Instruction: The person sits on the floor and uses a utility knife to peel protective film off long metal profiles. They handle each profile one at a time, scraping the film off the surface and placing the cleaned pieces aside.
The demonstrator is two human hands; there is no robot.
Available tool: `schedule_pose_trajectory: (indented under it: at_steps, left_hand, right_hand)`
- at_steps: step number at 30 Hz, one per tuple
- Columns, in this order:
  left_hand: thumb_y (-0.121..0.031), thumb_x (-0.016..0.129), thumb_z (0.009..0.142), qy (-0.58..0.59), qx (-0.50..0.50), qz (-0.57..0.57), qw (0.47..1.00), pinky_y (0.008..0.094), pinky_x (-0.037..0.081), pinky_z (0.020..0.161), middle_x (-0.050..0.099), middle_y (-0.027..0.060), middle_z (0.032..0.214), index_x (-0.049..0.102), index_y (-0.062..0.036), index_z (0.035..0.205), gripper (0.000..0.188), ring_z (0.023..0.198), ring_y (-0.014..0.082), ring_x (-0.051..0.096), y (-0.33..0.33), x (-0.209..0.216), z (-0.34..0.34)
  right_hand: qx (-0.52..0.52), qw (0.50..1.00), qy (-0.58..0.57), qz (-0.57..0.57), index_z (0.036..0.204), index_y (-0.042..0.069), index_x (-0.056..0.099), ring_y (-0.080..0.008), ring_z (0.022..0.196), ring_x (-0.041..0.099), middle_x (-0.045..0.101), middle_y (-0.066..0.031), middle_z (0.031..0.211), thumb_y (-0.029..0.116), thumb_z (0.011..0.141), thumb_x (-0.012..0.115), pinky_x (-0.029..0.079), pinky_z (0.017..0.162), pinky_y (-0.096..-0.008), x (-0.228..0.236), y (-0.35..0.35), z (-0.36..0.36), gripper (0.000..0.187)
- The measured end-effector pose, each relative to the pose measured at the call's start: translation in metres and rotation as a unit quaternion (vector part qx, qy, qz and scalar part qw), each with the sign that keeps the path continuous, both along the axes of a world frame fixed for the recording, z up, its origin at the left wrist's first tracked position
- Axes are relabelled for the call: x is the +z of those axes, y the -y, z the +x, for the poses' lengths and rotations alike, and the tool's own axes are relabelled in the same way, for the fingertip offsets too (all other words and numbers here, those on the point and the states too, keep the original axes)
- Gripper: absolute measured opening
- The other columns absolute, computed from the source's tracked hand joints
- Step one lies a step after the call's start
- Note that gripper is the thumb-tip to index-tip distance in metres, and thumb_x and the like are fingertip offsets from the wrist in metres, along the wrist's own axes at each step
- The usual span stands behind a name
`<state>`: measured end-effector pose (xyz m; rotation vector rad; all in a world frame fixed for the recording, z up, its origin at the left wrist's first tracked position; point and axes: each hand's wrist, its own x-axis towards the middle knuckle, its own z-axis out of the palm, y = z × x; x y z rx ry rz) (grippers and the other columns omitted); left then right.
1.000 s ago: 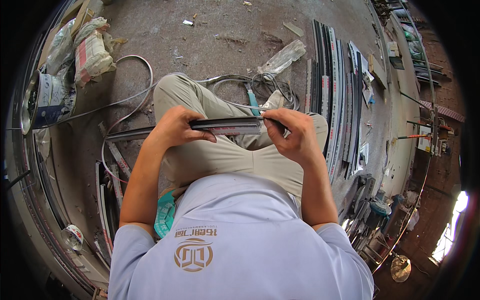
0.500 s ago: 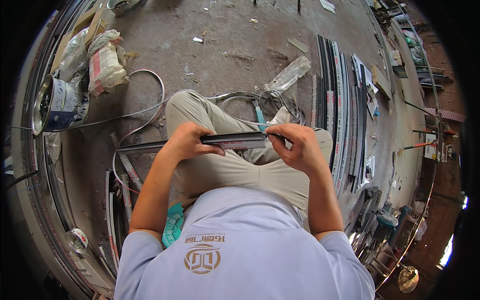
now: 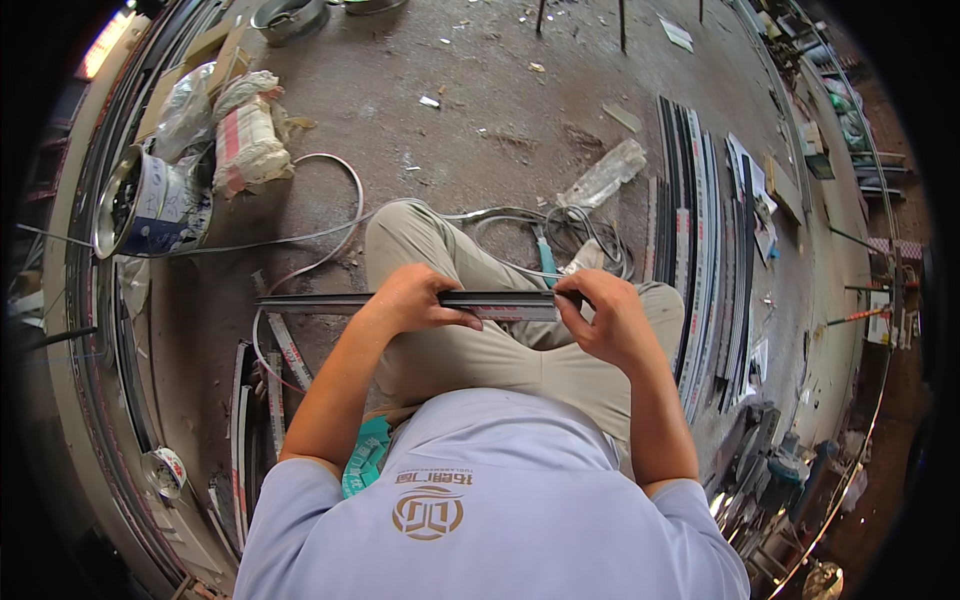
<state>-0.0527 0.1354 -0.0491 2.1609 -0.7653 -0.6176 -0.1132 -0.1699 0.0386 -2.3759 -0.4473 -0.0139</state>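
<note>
A long, slim metal profile (image 3: 500,306), dark along its top and pale with red print on its side, lies nearly level across my lap. My left hand (image 3: 412,300) is closed around it, thumb on the near side and fingers over the far side. Its thin far-left length runs out past my left knee. At its right end my right hand (image 3: 608,318) is closed in a pinch, thumb and forefinger touching the tip. Whatever small thing sits between those fingers is hidden.
A grey cable (image 3: 345,232) runs across the floor to a coil beside a teal-handled tool (image 3: 546,258). Long profiles (image 3: 690,230) lie stacked at right. At left stand a bucket (image 3: 165,205) and a wrapped bundle (image 3: 250,140). More strips (image 3: 242,430) lie by my left arm.
The whole view has shifted, so everything sits further right. The profile is turned slightly more level. My right fingers remain pinched at its end, and my left hand keeps its hold.
</note>
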Motion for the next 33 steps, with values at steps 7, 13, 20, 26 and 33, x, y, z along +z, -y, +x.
schedule_pose_trajectory:
  at_steps: [7,13,20,26,33]
  left_hand:
    - [-0.066,0.087,0.073,0.031,0.006,0.003,1.000,0.0454,0.049,0.060,0.063,0.0174,0.065,0.079,-0.0074,0.086,0.060,0.063,0.0410,0.061,0.006,-0.010,0.002]
    - [-0.069,0.083,0.075,0.052,-0.020,0.042,0.998,0.0463,0.050,0.060,0.062,0.0187,0.065,0.078,-0.0065,0.085,0.064,0.064,0.0415,0.063,0.006,-0.007,-0.001]
    - [-0.076,0.080,0.074,0.032,-0.015,0.063,0.997,0.0466,0.056,0.070,0.070,0.0204,0.073,0.081,-0.0031,0.097,0.077,0.074,0.0419,0.069,0.007,-0.008,0.003]
    - [-0.076,0.079,0.075,0.012,-0.031,0.076,0.997,0.0475,0.056,0.071,0.070,0.0209,0.074,0.081,-0.0039,0.097,0.076,0.075,0.0421,0.069,0.012,0.001,0.005]
    - [-0.076,0.079,0.075,-0.008,-0.038,0.089,0.995,0.0470,0.056,0.073,0.071,0.0205,0.077,0.082,-0.0053,0.098,0.074,0.078,0.0417,0.070,0.013,0.001,0.005]
  right_hand:
    - [-0.018,0.998,-0.031,0.047,0.099,0.003,0.071,-0.0315,0.086,0.064,0.070,-0.0117,0.091,0.009,0.090,0.072,0.050,0.082,-0.0401,-0.004,0.030,-0.003,0.011]
    - [-0.011,0.997,0.008,0.075,0.096,0.003,0.071,-0.0302,0.085,0.062,0.069,-0.0110,0.088,-0.002,0.088,0.077,0.049,0.079,-0.0380,-0.019,0.016,-0.005,0.012]
    - [-0.025,0.995,-0.023,0.096,0.101,0.004,0.075,-0.0319,0.092,0.069,0.075,-0.0117,0.094,0.008,0.088,0.081,0.053,0.085,-0.0394,-0.023,0.020,-0.008,0.015]
    - [-0.033,0.997,-0.010,0.069,0.098,0.005,0.076,-0.0319,0.090,0.068,0.074,-0.0110,0.091,0.013,0.088,0.084,0.053,0.085,-0.0406,-0.027,0.036,-0.013,0.015]
    - [-0.008,0.996,-0.014,0.084,0.095,0.005,0.077,-0.0285,0.084,0.069,0.075,-0.0109,0.090,0.013,0.088,0.085,0.054,0.079,-0.0383,-0.031,0.026,-0.009,0.014]
